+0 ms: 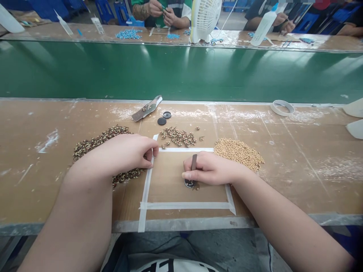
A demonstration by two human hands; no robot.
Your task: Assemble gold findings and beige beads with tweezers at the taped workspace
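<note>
My right hand (210,168) is closed around a flat, narrow metal tool (194,162) that stands nearly upright. Its lower end is hidden by the fingers, just above a small round black dish (189,183) on the table. A few tiny brown bits (196,187) lie beside the dish. Over the left strip of white tape, my left hand (138,151) has its fingers curled together; what they hold, if anything, is hidden. Beneath and beside that hand spreads a pile of small dark-and-gold parts (99,141). Close to my right wrist is a heap of tan beads (239,153).
Small gold metal pieces (180,136) lie beyond the tape frame (184,206). Farther back are two black discs (162,121), a camouflage-patterned strip (147,108) and a tape roll (283,108). Across the green belt (170,71) stand a fan (205,19) and people at work.
</note>
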